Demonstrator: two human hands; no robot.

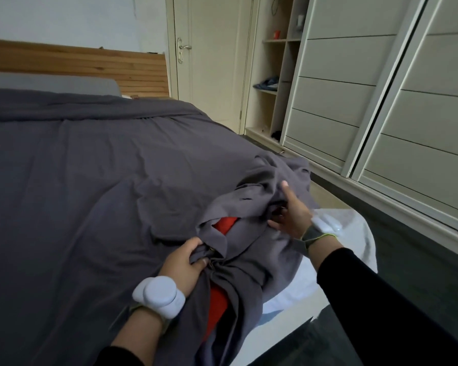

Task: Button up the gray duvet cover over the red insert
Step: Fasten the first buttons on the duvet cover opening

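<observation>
the left hand [187,262] is closed in a pinch on a bunched fold of the gray duvet cover [90,167] at the 6 o'clock edge of the bed. the red insert [224,224] shows through the gaps just beside it. at 3 o'clock, the right hand [291,212] lies spread on the cover, fingers apart. wardrobe [381,88] at 1 o'clock.

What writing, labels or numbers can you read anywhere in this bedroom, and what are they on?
None: no word, number or sign is readable here.
The gray duvet cover and the red insert are plain.
The white wrist devices show no marking.
The small things on the open shelves are too small and blurred to tell.
</observation>
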